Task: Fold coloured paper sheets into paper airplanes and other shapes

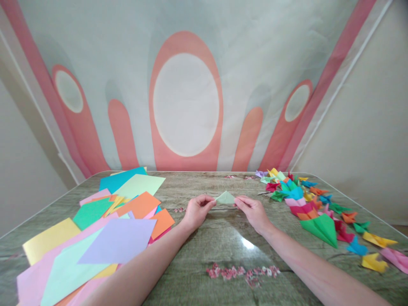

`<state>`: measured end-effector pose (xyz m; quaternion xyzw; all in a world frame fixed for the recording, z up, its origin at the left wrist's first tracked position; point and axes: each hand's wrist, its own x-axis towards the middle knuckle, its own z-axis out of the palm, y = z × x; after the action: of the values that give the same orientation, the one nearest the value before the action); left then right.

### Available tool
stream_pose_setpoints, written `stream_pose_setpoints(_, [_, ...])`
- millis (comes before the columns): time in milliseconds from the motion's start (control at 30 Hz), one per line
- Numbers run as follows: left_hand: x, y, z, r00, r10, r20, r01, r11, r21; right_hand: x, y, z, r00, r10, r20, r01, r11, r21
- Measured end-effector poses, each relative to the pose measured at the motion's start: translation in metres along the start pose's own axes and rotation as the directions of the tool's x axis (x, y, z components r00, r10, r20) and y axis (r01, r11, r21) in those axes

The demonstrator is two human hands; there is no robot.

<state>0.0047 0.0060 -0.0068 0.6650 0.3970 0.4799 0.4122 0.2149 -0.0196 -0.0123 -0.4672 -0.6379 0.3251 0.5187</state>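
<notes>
A small pale green piece of folded paper (226, 198), triangular with a raised peak, is held just over the middle of the table. My left hand (200, 211) pinches its left corner between thumb and fingers. On the opposite corner, my right hand (254, 212) grips in the same way. The paper's underside and the fingertips behind it are hidden.
Loose coloured sheets, among them a lilac sheet (119, 241), overlap at the left of the wood-patterned table (191, 272). Many folded paper pieces lie at the right, including a large green one (321, 230). A patterned backdrop (186, 163) rises behind the far edge.
</notes>
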Motion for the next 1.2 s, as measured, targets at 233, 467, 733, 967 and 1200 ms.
stream_pose_setpoints(233, [0.003,-0.006,-0.001,0.998,-0.055,-0.020,0.053,0.995,-0.090,-0.001,-0.004,0.000,0.999,0.047,-0.012,-0.047,0.999,-0.018])
stream_pose_setpoints(467, [0.002,-0.006,0.002,0.999,-0.051,-0.015,0.049,0.991,-0.123,-0.001,0.004,0.004,0.992,0.114,-0.056,-0.111,0.992,0.055])
stream_pose_setpoints(733, [0.002,-0.010,0.001,0.985,-0.169,-0.031,0.166,0.983,-0.080,0.001,0.003,0.005,0.983,0.150,-0.109,-0.132,0.979,0.158])
stream_pose_setpoints(967, [0.004,-0.008,-0.002,0.985,-0.162,-0.051,0.157,0.983,-0.099,0.001,0.004,0.005,0.975,0.212,-0.072,-0.190,0.952,0.240])
stream_pose_setpoints(1200, [0.006,-0.004,-0.006,0.980,-0.189,-0.064,0.172,0.963,-0.208,0.000,0.000,0.002,0.927,0.339,0.161,-0.368,0.735,0.569])
